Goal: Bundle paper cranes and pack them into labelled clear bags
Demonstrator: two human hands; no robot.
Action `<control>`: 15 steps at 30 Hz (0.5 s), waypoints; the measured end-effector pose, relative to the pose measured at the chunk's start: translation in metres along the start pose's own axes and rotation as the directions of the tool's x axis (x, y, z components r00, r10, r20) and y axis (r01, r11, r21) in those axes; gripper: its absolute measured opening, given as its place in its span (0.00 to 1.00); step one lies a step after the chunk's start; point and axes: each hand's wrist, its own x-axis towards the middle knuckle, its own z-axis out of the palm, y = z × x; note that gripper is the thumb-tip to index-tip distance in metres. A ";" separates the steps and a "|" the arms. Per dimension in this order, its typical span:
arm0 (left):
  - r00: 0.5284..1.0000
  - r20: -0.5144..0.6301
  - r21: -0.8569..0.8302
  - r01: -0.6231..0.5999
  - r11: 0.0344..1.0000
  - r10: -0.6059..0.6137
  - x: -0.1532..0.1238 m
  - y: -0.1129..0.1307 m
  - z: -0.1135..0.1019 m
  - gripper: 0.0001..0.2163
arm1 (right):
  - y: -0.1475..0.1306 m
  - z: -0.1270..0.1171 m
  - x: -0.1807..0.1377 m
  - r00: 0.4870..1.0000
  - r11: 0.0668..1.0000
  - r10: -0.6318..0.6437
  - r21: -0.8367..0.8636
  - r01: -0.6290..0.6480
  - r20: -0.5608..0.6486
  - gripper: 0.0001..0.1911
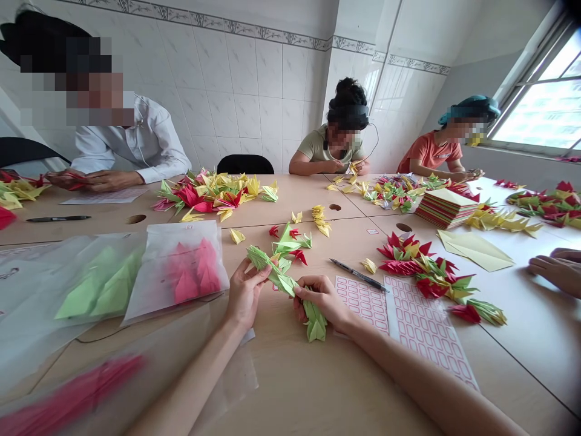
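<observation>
Above the table's near edge, my left hand [245,292] pinches the left end of a run of green folded paper cranes [282,281]. My right hand [325,301] has its fingers closed round the other end, and more green paper [315,327] hangs below its palm. Just beyond my hands lie a loose green crane [287,242] and a few small red cranes [298,257]. Whether the held cranes are joined or only stacked, I cannot tell. My right palm and some fingertips are hidden.
Clear bags with green [100,281] and pink cranes [195,272] lie left. Label sheets [424,321], a pen [358,275] and a crane pile [426,266] lie right. Farther back are a paper stack [445,209], more cranes [218,192] and several people; another person's hand [556,269] rests right.
</observation>
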 end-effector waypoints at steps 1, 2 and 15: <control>1.000 0.003 -0.001 0.001 1.000 -0.001 0.000 0.000 0.000 0.13 | 0.000 0.000 0.000 1.000 1.000 -0.002 0.003 0.002 0.005 0.17; 1.000 0.006 -0.001 0.000 1.000 0.000 0.000 0.000 0.000 0.13 | 0.001 0.000 0.000 1.000 1.000 -0.008 0.003 0.008 0.006 0.17; 0.995 0.063 0.156 -0.087 0.984 0.078 -0.002 -0.005 0.001 0.12 | -0.008 0.007 -0.002 0.998 0.996 -0.026 -0.088 0.022 -0.050 0.19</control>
